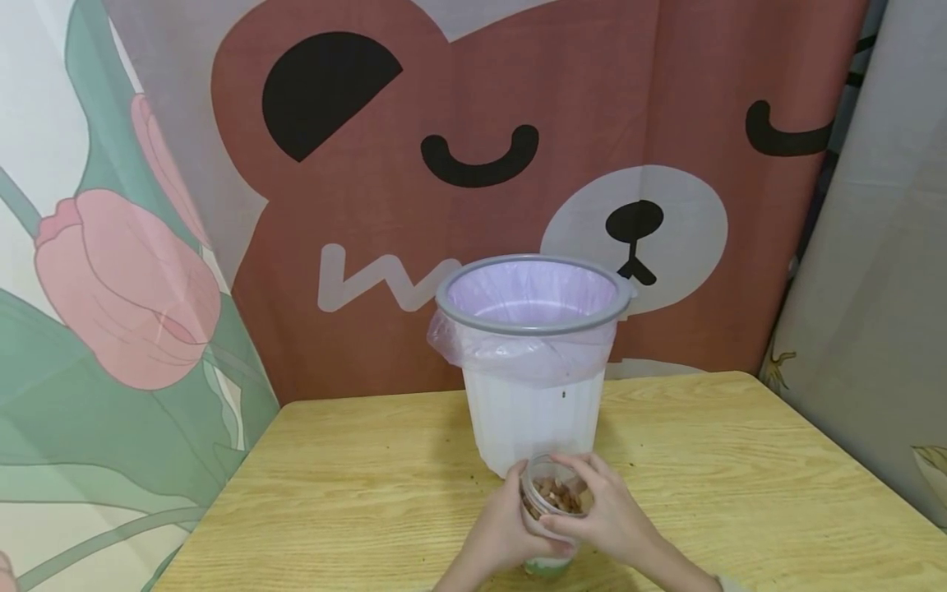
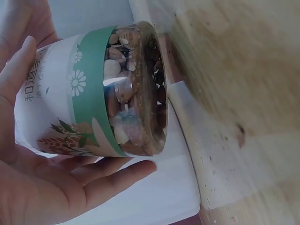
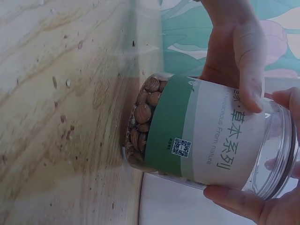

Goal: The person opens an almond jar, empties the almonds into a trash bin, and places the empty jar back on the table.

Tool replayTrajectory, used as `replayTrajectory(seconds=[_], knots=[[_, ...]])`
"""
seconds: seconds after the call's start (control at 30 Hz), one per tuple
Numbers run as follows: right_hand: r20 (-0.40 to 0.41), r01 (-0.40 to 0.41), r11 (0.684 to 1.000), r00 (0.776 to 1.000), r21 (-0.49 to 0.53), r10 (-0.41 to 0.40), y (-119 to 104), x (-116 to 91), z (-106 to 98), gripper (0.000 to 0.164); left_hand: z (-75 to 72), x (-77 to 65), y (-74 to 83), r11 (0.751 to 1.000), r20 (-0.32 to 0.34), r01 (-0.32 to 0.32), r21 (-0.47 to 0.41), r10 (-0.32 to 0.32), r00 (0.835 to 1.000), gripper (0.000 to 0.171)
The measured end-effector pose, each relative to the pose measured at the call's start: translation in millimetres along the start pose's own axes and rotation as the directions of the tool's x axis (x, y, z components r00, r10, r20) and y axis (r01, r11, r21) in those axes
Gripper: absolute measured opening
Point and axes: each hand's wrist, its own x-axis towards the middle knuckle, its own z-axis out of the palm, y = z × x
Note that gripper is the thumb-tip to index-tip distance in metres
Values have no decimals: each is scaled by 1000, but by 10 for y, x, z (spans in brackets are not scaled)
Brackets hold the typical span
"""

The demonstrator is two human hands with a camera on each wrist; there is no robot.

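Note:
Both hands hold a clear plastic jar [image 2: 61, 93] of nuts above the near part of the table. A white and green label wraps the jar, and shelled brown nuts [image 3: 143, 112] show through its lower wall. My left hand [image 1: 503, 526] grips the jar's side, thumb and fingers around the label. My right hand [image 1: 617, 510] holds the jar near its top rim, fingers spread across it. From above, more nuts show inside the round top; I cannot tell whether a clear lid covers it. In the left wrist view the jar's base is just off the wood.
A white bin [image 1: 533, 411] with a grey rim and a pale purple liner bag stands right behind the jar. Small dark crumbs lie scattered on the wooden table [image 1: 355, 493]. Printed cloths [image 1: 355, 205] hang behind the table and at its sides.

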Motion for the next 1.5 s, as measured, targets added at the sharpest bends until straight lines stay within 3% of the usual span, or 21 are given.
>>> replayTrajectory(seconds=[0.4,0.67,1.13,1.33,1.5], knots=[[67,-38,997,997,68,33,-30,-43,-29,72,10,-8,75,990,-14,51,133,-49,999,119],[97,-76,991,993,108,66,-26,-86,-51,75,2,-4,60,986,11,-8,164,6,1000,113],[110,-50,988,993,147,34,-17,-155,-85,77,13,-21,35,976,25,-108,190,105,994,92],[147,-35,999,989,34,30,-43,-157,-129,76,3,-8,53,974,42,-110,197,104,994,88],[110,23,997,994,-79,-14,-82,-119,-120,82,-18,-1,75,965,85,-139,221,123,989,89]])
